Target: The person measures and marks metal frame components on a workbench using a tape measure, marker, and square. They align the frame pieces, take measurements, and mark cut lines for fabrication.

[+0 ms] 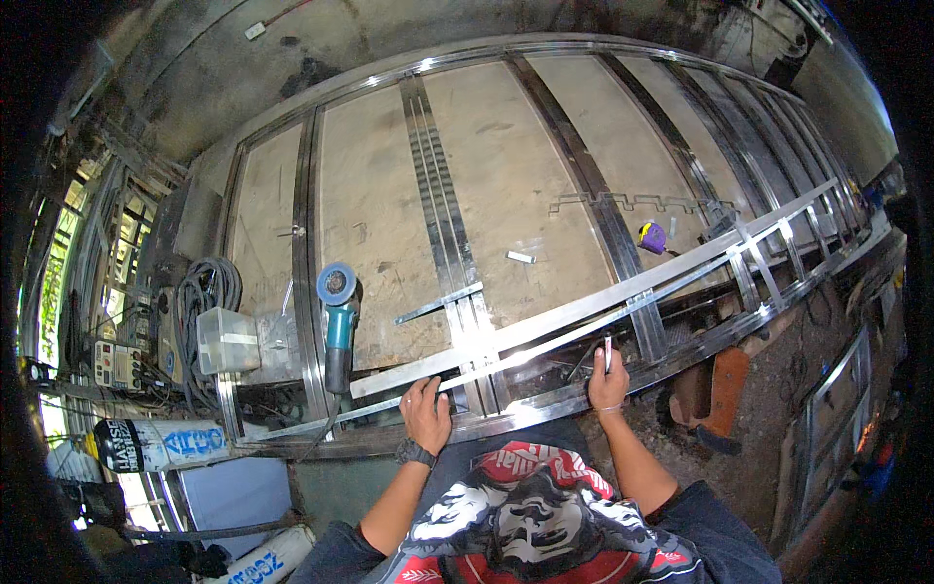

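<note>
A large metal frame (pixel 545 316) of shiny steel bars lies across a wooden workbench (pixel 506 185). My left hand (pixel 426 411) rests flat on the near rail of the frame, fingers spread, a black watch on the wrist. My right hand (pixel 609 380) grips a thin pen-like marker (pixel 608 352), its tip against the long steel bar that runs up to the right. A short flat metal strip (pixel 438 304) lies crosswise on the bars just beyond my left hand.
A teal angle grinder (pixel 338 321) lies on the bench left of my hands, its cord trailing off the edge. A purple tape measure (pixel 652 237) sits far right. A clear plastic box (pixel 227 341), coiled cables (pixel 204 292) and a gas cylinder (pixel 161 443) are at left.
</note>
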